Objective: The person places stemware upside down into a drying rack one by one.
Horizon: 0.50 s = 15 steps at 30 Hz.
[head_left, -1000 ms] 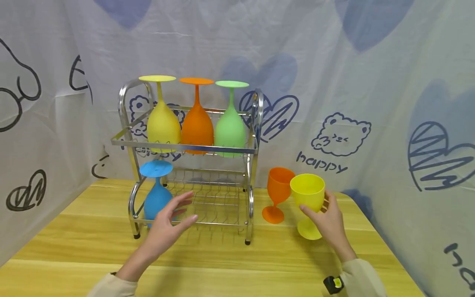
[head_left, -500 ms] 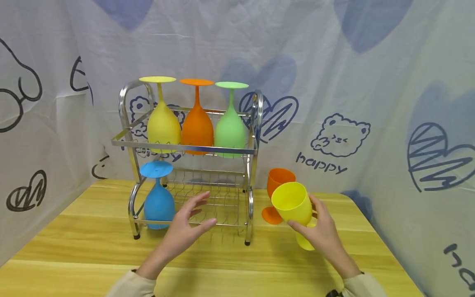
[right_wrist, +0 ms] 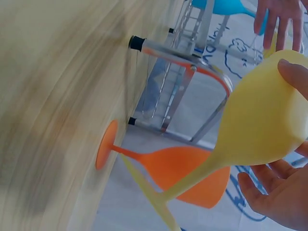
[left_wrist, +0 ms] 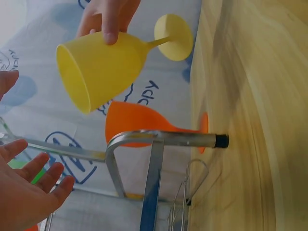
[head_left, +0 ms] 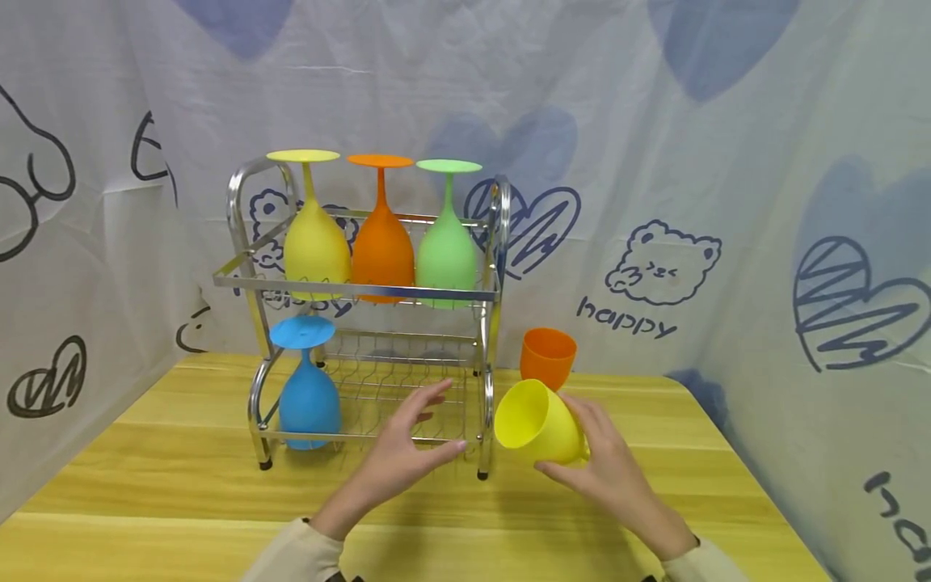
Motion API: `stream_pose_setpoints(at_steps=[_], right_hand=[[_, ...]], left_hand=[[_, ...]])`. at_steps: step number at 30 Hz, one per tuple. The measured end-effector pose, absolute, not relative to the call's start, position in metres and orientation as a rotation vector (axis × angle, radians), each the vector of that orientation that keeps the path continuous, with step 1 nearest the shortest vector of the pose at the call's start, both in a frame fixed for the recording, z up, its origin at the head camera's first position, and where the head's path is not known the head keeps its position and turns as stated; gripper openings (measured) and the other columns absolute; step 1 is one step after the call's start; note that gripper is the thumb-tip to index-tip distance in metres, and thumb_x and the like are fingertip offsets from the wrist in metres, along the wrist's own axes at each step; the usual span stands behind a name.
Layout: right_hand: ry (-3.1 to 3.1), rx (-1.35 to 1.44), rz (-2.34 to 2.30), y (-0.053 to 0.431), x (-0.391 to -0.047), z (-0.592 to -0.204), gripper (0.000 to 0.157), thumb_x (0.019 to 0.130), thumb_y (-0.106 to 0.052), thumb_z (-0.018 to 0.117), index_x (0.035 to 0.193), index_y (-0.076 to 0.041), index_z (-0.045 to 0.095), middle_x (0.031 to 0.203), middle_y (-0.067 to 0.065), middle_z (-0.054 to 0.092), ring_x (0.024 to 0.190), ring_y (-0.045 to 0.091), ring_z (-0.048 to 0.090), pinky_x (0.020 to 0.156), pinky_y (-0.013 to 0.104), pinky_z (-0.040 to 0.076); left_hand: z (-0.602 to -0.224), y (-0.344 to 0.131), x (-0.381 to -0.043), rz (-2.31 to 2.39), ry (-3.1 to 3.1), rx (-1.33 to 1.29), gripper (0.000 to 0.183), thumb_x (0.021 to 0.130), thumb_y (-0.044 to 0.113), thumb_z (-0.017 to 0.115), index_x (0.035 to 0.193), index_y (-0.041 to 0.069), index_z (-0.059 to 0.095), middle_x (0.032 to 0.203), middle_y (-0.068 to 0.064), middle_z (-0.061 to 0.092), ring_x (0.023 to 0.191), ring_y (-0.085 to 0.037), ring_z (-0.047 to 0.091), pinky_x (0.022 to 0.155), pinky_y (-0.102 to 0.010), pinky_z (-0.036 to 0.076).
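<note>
My right hand (head_left: 607, 477) grips a yellow goblet (head_left: 545, 428) by its bowl, thumb on one side and fingers on the other. The goblet is tilted, its mouth facing left toward my other hand; in the left wrist view its stem and round foot (left_wrist: 174, 37) show off the table. My left hand (head_left: 396, 461) hangs in front of the metal rack (head_left: 364, 288), fingers spread and holding nothing. Behind the yellow goblet an orange goblet (head_left: 548, 356) stands upright on the table, its lower part hidden in the head view.
Upside down on the rack's upper tier stand a yellow goblet (head_left: 316, 250), an orange goblet (head_left: 381, 255) and a green goblet (head_left: 447, 255). A blue goblet (head_left: 309, 400) is inverted at the lower tier's left. Printed cloth (head_left: 655, 121) hangs behind the wooden table (head_left: 182, 485).
My right hand has lifted the yellow goblet, brought it left and tipped its mouth leftward from upright. My left hand has moved right, away from the blue goblet.
</note>
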State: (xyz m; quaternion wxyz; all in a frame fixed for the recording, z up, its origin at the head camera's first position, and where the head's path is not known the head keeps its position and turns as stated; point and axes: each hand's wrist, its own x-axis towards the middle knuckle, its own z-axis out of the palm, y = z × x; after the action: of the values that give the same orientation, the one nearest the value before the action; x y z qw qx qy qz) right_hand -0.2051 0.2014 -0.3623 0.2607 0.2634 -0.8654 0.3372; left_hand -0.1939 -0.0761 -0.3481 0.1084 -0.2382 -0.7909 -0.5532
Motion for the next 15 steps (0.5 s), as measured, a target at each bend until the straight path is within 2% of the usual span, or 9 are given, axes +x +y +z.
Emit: stream_pose_setpoints(at_steps=[4,8,15], right_hand=[[-2.342,0.785,0.837,0.198,-0.202,-0.362,0.09,0.057,-0.012,0.094,0.135,-0.004,0.05,0.122,0.014,0.053,0.105,0.03,0.056,0.085,0.051,0.053],[-2.335,0.854,0.742,0.195,-0.2,-0.363,0.089,0.057,-0.017,0.095,0.134,-0.004,0.052,0.121,0.013,0.054,0.103,0.028,0.057,0.082,0.046,0.055],[-2.245,0.989,0.598,0.192,-0.197,-0.365,0.092,0.053,-0.022,0.096,0.132,-0.002,0.054,0.119,0.013,0.056,0.102,0.028,0.058,0.08,0.045,0.056]], left_hand=[[-0.35,-0.066,-0.195,-1.621,-2.346,-0.739,0.075,0.081,0.02,0.079,0.145,0.01,0.042,0.143,-0.007,0.044,0.127,-0.029,0.044,0.104,-0.049,0.038],[-0.354,-0.055,-0.196,-1.585,-2.355,-0.832,0.077,0.08,0.024,0.08,0.145,0.01,0.041,0.145,-0.009,0.042,0.128,-0.031,0.042,0.103,-0.05,0.039],[-0.36,-0.038,-0.197,-1.496,-2.366,-0.946,0.083,0.075,0.03,0.084,0.145,0.016,0.043,0.147,-0.008,0.039,0.133,-0.032,0.035,0.102,-0.063,0.033]])
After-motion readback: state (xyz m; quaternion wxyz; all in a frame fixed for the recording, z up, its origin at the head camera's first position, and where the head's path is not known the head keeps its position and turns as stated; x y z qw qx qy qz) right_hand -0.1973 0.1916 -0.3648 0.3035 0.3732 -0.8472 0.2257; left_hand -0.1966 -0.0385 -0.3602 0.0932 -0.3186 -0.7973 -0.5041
